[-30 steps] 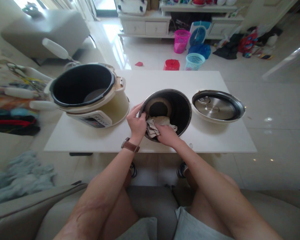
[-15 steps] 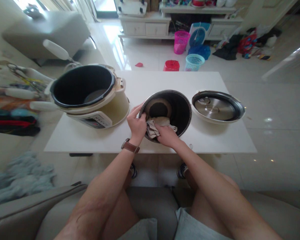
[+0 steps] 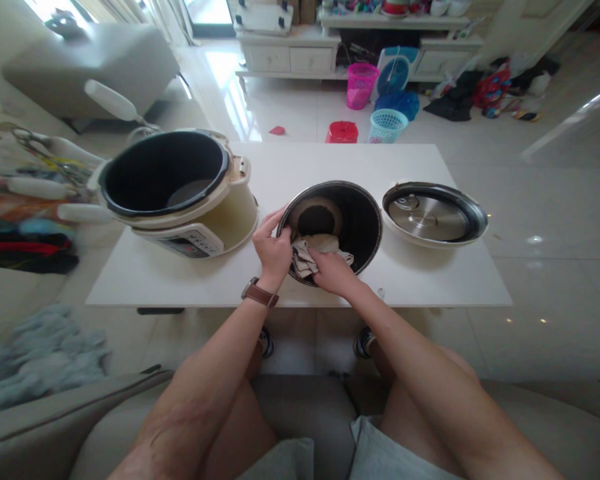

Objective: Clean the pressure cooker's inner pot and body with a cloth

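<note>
A dark inner pot [image 3: 363,220] is tilted toward me over the middle of the white table [image 3: 290,160]. At its left rim, my left hand [image 3: 273,250] is closed, the thumb over the edge and the fingers along the outside. Inside the pot my right hand [image 3: 333,270] grips a crumpled, pale cloth [image 3: 305,257] against the lower wall; some fingers are hidden by it. To the left stands the cooker body [image 3: 230,220], a cream pressure cooker with a dark, open well. Its round lid [image 3: 430,223] lies on the right, metal underside up.
White-handled items [image 3: 113,100] stand beyond the cooker body at the left. Baskets, one pink [image 3: 361,87] and one light blue [image 3: 389,125], and a red bin [image 3: 343,132] are on the floor past the table. A grey sofa [image 3: 300,413] is beneath me.
</note>
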`<state>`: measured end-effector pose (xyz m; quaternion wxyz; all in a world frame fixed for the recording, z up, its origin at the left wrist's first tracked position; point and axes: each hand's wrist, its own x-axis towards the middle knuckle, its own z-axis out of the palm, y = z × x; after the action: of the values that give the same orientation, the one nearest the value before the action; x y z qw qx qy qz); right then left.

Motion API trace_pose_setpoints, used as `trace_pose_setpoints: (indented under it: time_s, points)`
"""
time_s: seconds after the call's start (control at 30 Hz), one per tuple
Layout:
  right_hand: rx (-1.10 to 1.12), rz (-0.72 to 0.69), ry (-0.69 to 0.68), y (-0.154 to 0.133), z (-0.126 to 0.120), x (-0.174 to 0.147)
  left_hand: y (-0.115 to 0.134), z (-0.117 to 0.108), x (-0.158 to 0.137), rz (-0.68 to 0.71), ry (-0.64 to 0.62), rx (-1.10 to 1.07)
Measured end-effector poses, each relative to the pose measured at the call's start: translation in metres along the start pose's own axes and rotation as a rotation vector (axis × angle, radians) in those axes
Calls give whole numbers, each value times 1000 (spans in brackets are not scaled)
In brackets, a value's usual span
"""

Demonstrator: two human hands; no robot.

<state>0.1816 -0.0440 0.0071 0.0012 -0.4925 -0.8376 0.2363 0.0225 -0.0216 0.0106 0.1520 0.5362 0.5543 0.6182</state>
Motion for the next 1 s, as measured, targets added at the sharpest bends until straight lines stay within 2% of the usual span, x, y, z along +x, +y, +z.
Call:
trace_pose_setpoints:
  time_s: [1.0]
  points:
    - [1,41,-57,-6,-6,-2,2,-1,0,-18,-11,-13]
